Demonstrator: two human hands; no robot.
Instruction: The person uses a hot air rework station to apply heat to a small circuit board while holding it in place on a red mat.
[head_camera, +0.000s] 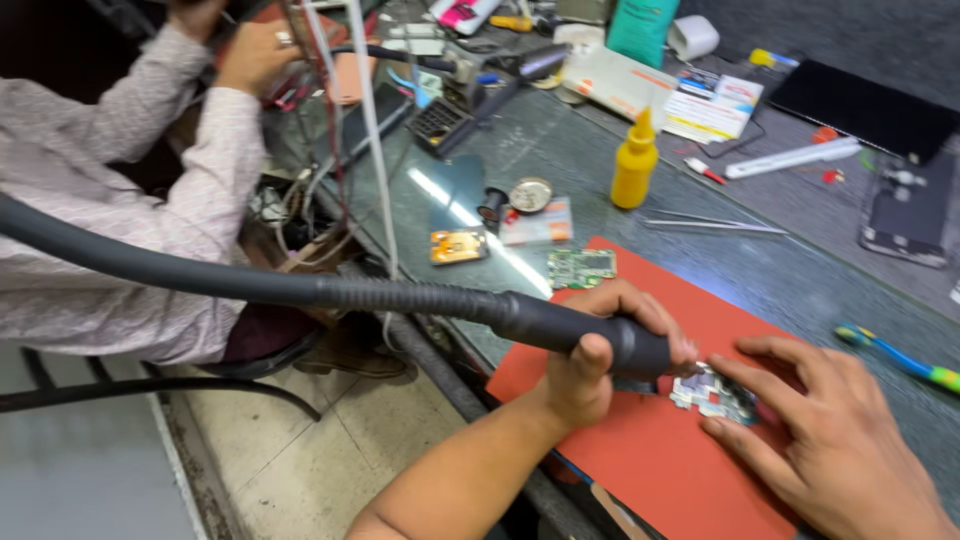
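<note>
Grey counter (800, 270) over tiled floor (330, 440); seated co-worker (120, 250) at 10 o'clock. One red mat (660, 450). One black hot-air handle (560, 325), gripped by left hand (600, 345). Right hand (830, 430), fingers spread, steadies circuit board (712, 392) at 3 o'clock. One yellow bottle (635, 160) at 12; two loose boards.

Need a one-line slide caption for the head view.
Left hand aims a hose-fed black nozzle at a small circuit board steadied by right hand on a red mat.
</note>
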